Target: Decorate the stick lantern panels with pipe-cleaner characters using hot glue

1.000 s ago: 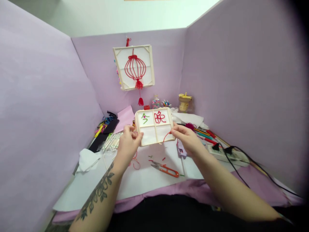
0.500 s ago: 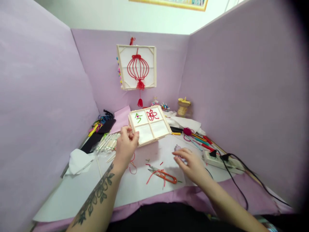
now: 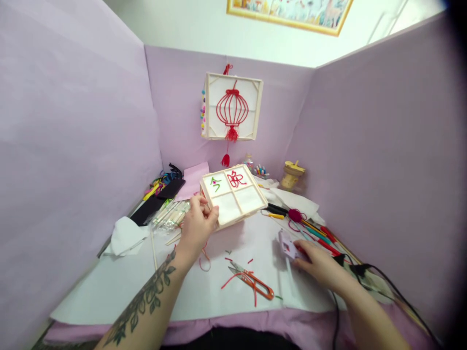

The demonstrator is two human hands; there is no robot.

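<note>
My left hand (image 3: 199,221) grips the lower left edge of a box-shaped lantern (image 3: 226,208) made of pale sticks and white panels. Its top face has four panes, with a green character and a red one in the upper two. Over on the right, my right hand (image 3: 316,262) is closed round a lilac hot glue gun (image 3: 286,244), held low above the table, a white stick showing beside it. Between the hands lie orange-handled scissors (image 3: 260,284), with red string pieces (image 3: 233,279) over and around them.
A finished lantern (image 3: 233,107) with a red tassel hangs at the back. Bagged sticks (image 3: 170,216) and white cloth (image 3: 127,236) lie left. Pens (image 3: 321,238), maroon yarn (image 3: 296,215) and a power strip (image 3: 375,282) with black cables line the right. Lilac walls enclose the table.
My right hand has closed on the glue gun and turned it, its body now showing more. The left hand keeps hold of the lantern. The whole view has shifted, moving things rightward.
</note>
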